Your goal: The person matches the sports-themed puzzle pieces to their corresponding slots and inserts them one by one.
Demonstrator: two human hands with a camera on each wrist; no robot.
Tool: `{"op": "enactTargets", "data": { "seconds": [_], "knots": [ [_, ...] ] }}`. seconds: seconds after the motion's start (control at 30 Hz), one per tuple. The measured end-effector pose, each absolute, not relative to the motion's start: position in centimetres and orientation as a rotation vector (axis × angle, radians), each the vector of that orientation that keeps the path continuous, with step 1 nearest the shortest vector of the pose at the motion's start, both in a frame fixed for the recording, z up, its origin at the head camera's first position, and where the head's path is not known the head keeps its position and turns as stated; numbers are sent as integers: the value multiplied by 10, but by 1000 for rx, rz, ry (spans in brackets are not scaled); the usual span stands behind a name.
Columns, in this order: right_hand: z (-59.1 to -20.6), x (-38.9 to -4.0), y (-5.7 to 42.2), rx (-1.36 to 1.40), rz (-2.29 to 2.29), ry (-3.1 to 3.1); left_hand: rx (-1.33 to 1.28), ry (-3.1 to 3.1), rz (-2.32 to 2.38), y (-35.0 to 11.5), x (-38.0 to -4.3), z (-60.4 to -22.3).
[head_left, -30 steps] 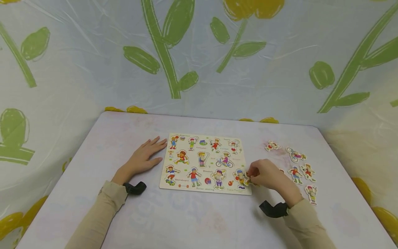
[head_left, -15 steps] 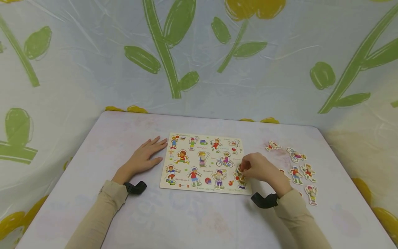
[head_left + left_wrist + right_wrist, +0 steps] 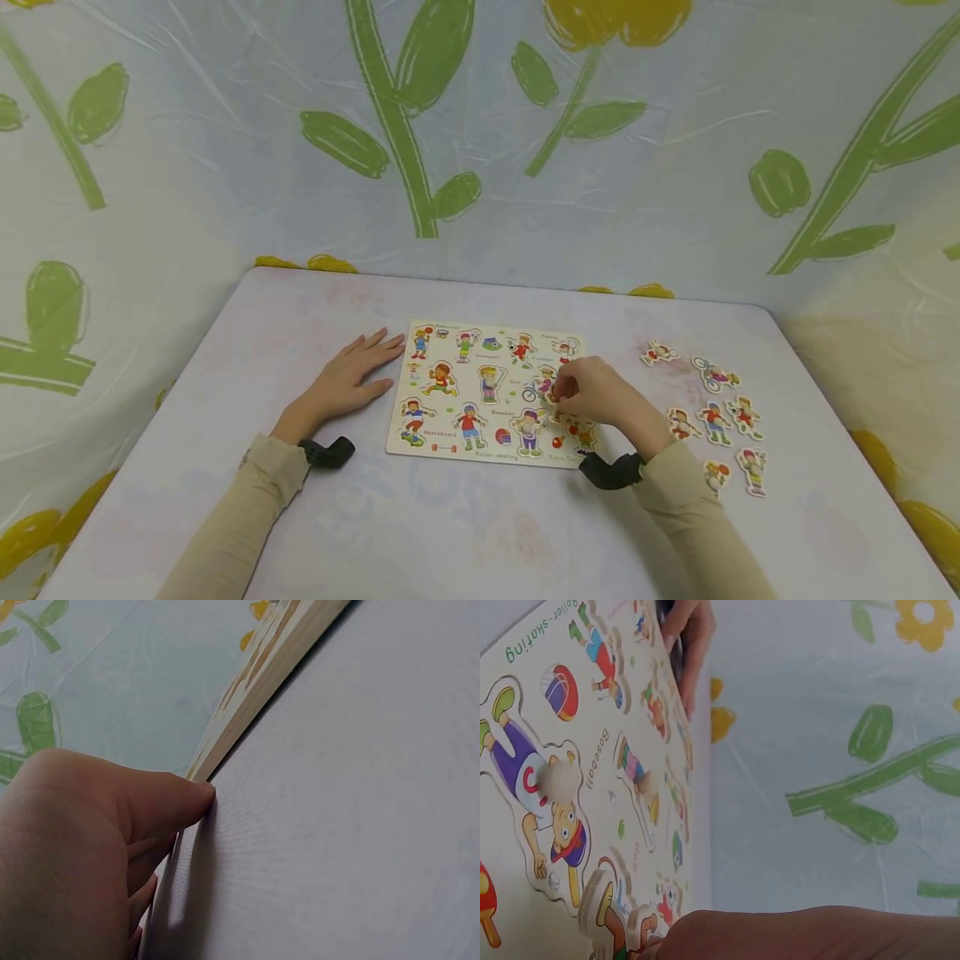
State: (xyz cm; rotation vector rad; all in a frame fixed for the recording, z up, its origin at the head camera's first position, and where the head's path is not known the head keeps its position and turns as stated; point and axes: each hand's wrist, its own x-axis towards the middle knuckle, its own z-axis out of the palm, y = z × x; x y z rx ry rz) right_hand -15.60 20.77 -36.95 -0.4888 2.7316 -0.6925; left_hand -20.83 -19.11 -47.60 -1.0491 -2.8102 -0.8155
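The right hand [image 3: 603, 396] pinches a puzzle piece [image 3: 594, 904] over the right side of the board [image 3: 467, 382]; the left hand [image 3: 345, 380] lies flat, released, beside it. Only the head view shows loose pieces [image 3: 716, 422] farther right.

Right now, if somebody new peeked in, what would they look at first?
Probably the colourful puzzle board, in the middle of the table. Over its right part, the right hand pinches a puzzle piece, and more loose pieces lie to the right of the board. Then there's the big flowery backdrop rising behind the table.
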Motion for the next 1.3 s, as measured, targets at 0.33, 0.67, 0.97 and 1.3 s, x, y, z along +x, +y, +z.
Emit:
{"op": "enactTargets", "data": {
  "seconds": [0.33, 0.67, 0.97, 1.3],
  "knots": [
    [-372, -164, 186, -528, -723, 2720, -1054, -2789, -812, -191, -207, -476],
    [-376, -174, 159, -565, -757, 2706, -1059, -2773, -801, -190, -207, -476],
    [-376, -184, 137, -591, -766, 2697, -1045, -2806, -796, -190, -208, -478],
    [-378, -197, 107, -639, -788, 2668, -1040, -2813, -795, -190, -208, -479]
  ]
}}
